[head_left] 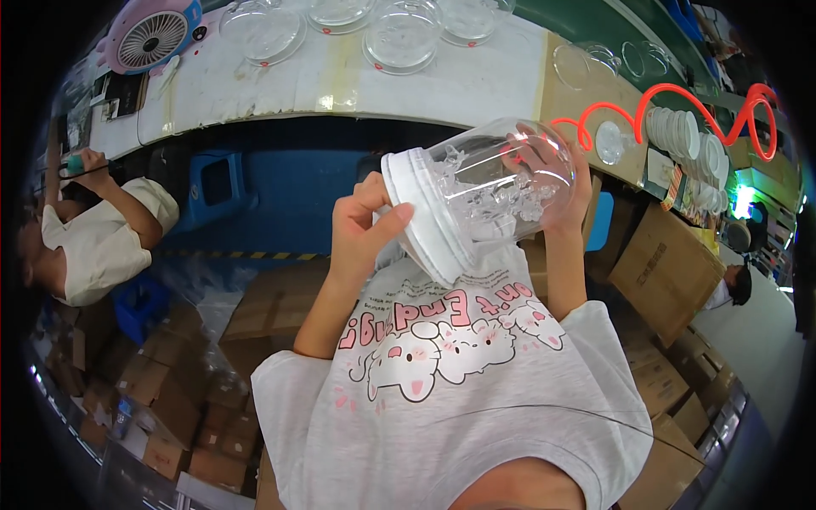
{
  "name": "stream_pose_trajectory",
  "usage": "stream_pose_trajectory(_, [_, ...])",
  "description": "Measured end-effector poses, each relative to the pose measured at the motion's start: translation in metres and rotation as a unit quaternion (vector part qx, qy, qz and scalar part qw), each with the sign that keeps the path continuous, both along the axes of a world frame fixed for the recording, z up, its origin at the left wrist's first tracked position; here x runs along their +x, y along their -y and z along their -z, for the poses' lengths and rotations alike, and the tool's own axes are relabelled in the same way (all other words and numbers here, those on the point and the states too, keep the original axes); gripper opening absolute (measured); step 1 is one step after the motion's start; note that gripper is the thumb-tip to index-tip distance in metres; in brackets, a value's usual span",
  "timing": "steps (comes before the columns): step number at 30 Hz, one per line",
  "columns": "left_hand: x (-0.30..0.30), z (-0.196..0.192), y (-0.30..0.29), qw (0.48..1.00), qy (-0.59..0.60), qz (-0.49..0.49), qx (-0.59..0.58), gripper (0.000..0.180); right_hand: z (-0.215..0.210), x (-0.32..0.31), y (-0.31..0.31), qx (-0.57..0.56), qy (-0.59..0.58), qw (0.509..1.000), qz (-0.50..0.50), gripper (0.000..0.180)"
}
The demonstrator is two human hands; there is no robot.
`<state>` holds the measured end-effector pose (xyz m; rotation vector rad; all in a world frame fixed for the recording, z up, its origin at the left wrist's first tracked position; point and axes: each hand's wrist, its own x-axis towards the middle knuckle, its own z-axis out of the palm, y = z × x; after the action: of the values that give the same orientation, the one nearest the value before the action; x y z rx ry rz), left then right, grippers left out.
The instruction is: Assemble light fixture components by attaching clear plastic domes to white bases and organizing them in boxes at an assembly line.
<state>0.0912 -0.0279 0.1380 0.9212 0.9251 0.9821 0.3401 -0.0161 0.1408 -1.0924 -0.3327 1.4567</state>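
Observation:
A clear dome with a white round base is held tilted on its side in front of my chest, base toward the left and rounded top toward the right. Inside it sit clear branching decorations, whose exact form I cannot make out. My left hand grips the rim of the white base, thumb over its underside. Around the rounded top curls my right hand, its fingers partly seen through the clear wall.
Clear round covers stand along the white worktable, with a fan at far left. A red coiled hose hangs near stacked white discs. Cardboard boxes surround me; a co-worker works at left.

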Motion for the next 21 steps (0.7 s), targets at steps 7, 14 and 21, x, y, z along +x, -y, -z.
stream_pose_trajectory(7, [-0.001, 0.0, 0.009, 0.999, 0.015, -0.038, 0.029, 0.018, -0.011, -0.005, 0.004, 0.007, 0.061, 0.998, -0.013, 0.047])
stream_pose_trajectory(14, [-0.001, -0.004, 0.016, 0.997, -0.025, -0.051, 0.058, 0.016, -0.015, -0.007, 0.006, 0.042, 0.042, 0.998, -0.001, 0.044])
stream_pose_trajectory(21, [0.004, -0.015, 0.019, 0.985, -0.087, -0.02, 0.147, 0.016, -0.027, -0.005, 0.018, 0.089, 0.083, 0.993, -0.006, 0.045])
